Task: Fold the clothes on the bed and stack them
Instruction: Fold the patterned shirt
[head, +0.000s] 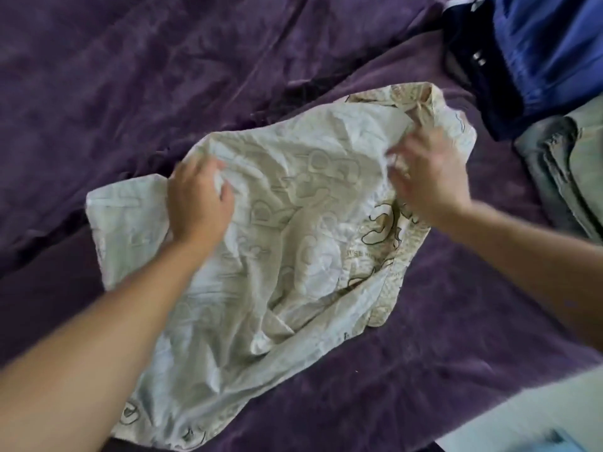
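Illumination is soft, even daylight; shadows are faint; no glare; motion blur softens the whole frame; wide-angle distortion bends the edges.

Both hands gripping cream shirt (293, 223), purple bed (130, 76).

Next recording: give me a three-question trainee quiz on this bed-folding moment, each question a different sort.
1. True or false: the left hand and the right hand both grip the crumpled cream patterned garment.
2. What lies at the view's top right? A) blue and navy garment B) red towel C) black shoe
3. Fill in: the soft bedspread is coloured ___.
Key: 1 true; 2 A; 3 purple.
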Motion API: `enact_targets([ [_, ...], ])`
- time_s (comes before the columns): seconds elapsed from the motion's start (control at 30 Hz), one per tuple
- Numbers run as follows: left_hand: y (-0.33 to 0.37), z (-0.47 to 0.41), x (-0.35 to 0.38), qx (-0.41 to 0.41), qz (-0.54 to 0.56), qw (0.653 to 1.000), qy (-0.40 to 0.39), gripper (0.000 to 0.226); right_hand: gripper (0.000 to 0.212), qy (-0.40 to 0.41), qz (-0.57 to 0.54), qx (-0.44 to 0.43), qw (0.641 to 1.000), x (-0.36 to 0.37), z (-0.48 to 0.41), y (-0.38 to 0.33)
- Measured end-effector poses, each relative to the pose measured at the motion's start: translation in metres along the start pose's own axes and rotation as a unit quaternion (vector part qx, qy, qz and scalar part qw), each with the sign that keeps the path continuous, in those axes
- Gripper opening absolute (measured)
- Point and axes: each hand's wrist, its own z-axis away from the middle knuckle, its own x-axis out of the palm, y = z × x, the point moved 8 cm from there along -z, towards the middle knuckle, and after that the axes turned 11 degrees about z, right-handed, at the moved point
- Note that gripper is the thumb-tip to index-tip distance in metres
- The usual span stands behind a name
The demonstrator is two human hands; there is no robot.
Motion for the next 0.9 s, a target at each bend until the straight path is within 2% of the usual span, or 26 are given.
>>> enact_targets([
  [0.03, 0.011, 0.032, 0.003, 0.023, 0.014, 1.000, -0.007, 0.010, 0.011, -0.020, -0.027, -0.024, 0.999, 0.004, 0.036, -0.015],
  [0.07, 0.020, 0.068, 0.006, 0.045, 0.020, 0.999, -0.016, 0.004, 0.010, -0.052, -0.051, -0.009, 0.997, 0.011, 0.072, -0.023],
  [0.1, 0.026, 0.104, 0.010, 0.063, 0.021, 0.997, -0.029, 0.011, 0.015, -0.096, -0.077, 0.058, 0.991, 0.022, 0.110, -0.020],
  [0.13, 0.028, 0.141, 0.016, 0.078, 0.021, 0.995, -0.053, 0.015, 0.024, -0.140, -0.114, 0.168, 0.969, 0.035, 0.149, -0.011],
  [0.17, 0.026, 0.177, 0.023, 0.086, 0.017, 0.993, -0.080, 0.018, 0.035, -0.178, -0.146, 0.281, 0.932, 0.049, 0.188, -0.002],
  [0.2, 0.020, 0.211, 0.031, 0.090, 0.007, 0.990, -0.108, 0.019, 0.043, -0.210, -0.161, 0.359, 0.895, 0.061, 0.219, 0.002],
  [0.23, 0.011, 0.240, 0.039, 0.079, -0.010, 0.986, -0.146, 0.023, 0.045, -0.237, -0.163, 0.382, 0.879, 0.070, 0.234, -0.003],
  [0.27, 0.000, 0.265, 0.048, 0.060, -0.042, 0.980, -0.185, 0.031, 0.039, -0.250, -0.164, 0.377, 0.877, 0.076, 0.238, -0.010],
  [0.3, -0.011, 0.283, 0.055, 0.032, -0.082, 0.970, -0.225, 0.044, 0.033, -0.246, -0.185, 0.370, 0.877, 0.079, 0.235, -0.016],
  [0.37, -0.030, 0.301, 0.059, -0.025, -0.135, 0.956, -0.257, 0.064, 0.040, -0.215, -0.275, 0.402, 0.846, 0.083, 0.225, -0.018],
  [0.4, -0.034, 0.300, 0.057, -0.046, -0.146, 0.956, -0.248, 0.064, 0.038, -0.195, -0.312, 0.434, 0.822, 0.081, 0.220, -0.010],
  [0.47, -0.029, 0.285, 0.050, -0.055, -0.143, 0.966, -0.208, 0.046, 0.027, -0.151, -0.325, 0.497, 0.790, 0.069, 0.213, 0.026],
  [0.57, 0.005, 0.264, 0.055, -0.020, -0.109, 0.973, -0.203, 0.024, 0.028, -0.068, -0.306, 0.580, 0.752, 0.037, 0.220, 0.105],
  [0.63, 0.031, 0.264, 0.067, -0.005, -0.056, 0.969, -0.242, 0.015, 0.034, -0.047, -0.242, 0.597, 0.764, 0.011, 0.228, 0.158],
  [0.73, 0.044, 0.280, 0.088, -0.036, -0.005, 0.953, -0.302, 0.016, 0.037, -0.114, -0.061, 0.540, 0.831, -0.013, 0.230, 0.207],
  [0.77, 0.042, 0.283, 0.084, -0.050, 0.009, 0.959, -0.278, 0.014, 0.036, -0.137, 0.005, 0.493, 0.859, -0.019, 0.226, 0.207],
  [0.8, 0.038, 0.284, 0.072, -0.072, 0.022, 0.972, -0.222, 0.009, 0.038, -0.141, 0.057, 0.427, 0.891, -0.024, 0.219, 0.199],
  [0.87, 0.013, 0.293, 0.042, -0.147, 0.026, 0.985, -0.087, 0.006, 0.037, -0.085, 0.117, 0.266, 0.953, -0.036, 0.202, 0.157],
  [0.9, -0.006, 0.304, 0.029, -0.198, 0.013, 0.980, -0.034, 0.010, 0.033, -0.061, 0.113, 0.185, 0.974, -0.039, 0.199, 0.127],
])
